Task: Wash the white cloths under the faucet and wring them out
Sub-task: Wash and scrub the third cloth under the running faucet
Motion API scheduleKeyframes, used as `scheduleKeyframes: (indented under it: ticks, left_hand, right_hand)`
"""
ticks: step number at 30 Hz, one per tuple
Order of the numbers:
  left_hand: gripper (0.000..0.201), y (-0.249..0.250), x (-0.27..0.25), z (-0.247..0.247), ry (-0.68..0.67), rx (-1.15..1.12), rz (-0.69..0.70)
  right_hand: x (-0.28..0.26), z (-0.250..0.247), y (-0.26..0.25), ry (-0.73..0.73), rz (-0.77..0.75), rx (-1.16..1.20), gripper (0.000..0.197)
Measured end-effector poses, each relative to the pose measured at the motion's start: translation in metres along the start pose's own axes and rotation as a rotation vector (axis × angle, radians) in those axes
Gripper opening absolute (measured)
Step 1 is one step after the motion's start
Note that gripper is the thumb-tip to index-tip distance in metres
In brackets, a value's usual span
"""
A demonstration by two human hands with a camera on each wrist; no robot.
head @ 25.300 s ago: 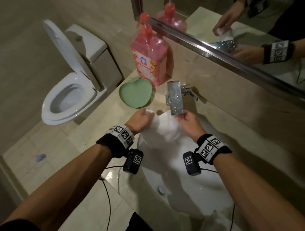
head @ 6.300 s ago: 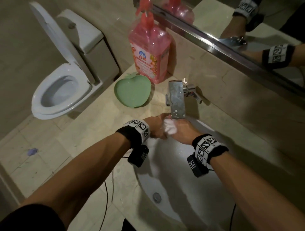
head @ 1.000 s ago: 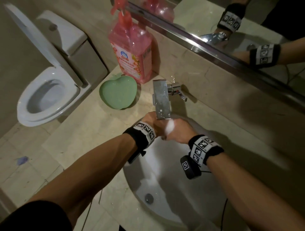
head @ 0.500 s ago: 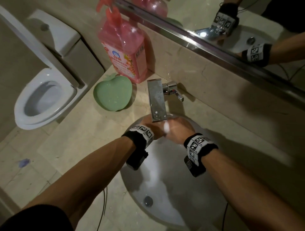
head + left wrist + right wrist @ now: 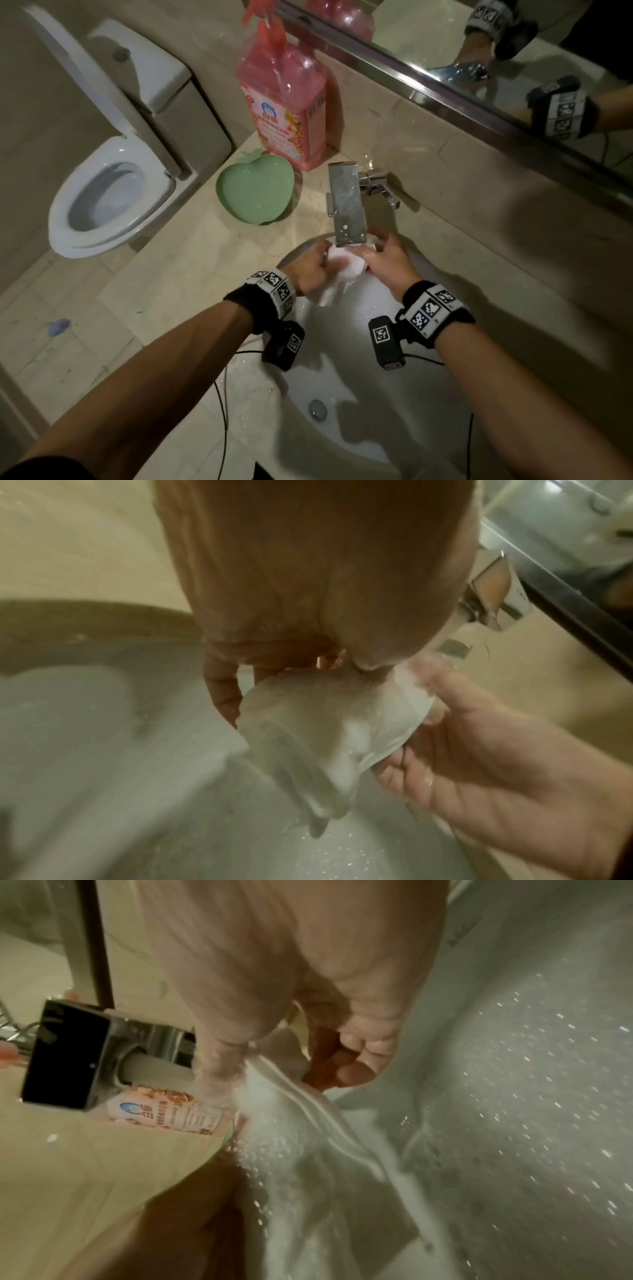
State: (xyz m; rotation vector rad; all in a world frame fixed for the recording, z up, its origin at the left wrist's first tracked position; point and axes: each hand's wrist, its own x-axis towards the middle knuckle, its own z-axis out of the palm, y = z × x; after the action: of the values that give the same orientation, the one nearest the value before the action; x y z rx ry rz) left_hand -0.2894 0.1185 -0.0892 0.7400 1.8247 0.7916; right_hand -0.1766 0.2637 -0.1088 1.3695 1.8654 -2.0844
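Wet white cloth (image 5: 342,269) held under square chrome faucet (image 5: 346,205), over white basin (image 5: 342,377); left hand (image 5: 310,270) fingers (image 5: 222,693) curled around it, right hand (image 5: 387,267) fingers (image 5: 356,1069) pinching its edge

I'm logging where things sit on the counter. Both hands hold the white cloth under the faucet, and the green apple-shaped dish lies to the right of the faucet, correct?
Not quite. The green apple-shaped dish lies to the left of the faucet, in front of the pink bottle, as the head view shows. The rest holds: the left hand and the right hand both hold the white cloth under the faucet.
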Motion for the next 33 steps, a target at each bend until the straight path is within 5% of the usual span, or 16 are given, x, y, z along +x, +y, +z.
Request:
scheduleKeyframes:
  ticks: [3,12,18,23,28,33]
  left_hand:
    - [0.043,-0.007,-0.003,0.001,0.104,0.058,-0.009]
    - [0.044,-0.019,-0.013,0.004,0.317,-0.131,-0.138]
    - [0.041,-0.009,-0.016,0.016,0.310,-0.336,-0.204]
    - [0.028,0.001,-0.005,0.023,0.343,-0.380,-0.186]
    - [0.025,0.013,0.006,0.034,0.367,-0.417,-0.291]
    - [0.026,0.018,0.011,0.037,0.300,-0.603,-0.251]
  right_hand:
    - [-0.013,0.010,0.005,-0.035,-0.020,0.055,0.036]
    - [-0.036,0.020,0.006,-0.129,-0.071,-0.098,0.041]
    - [-0.042,0.010,0.005,-0.080,-0.088,-0.099,0.063]
    - [-0.045,-0.004,0.008,-0.049,-0.079,-0.088,0.051]
    - [-0.044,-0.020,0.013,-0.018,-0.120,-0.096,0.078]
    - [-0.039,-0.022,0.009,0.026,-0.049,-0.047,0.049]
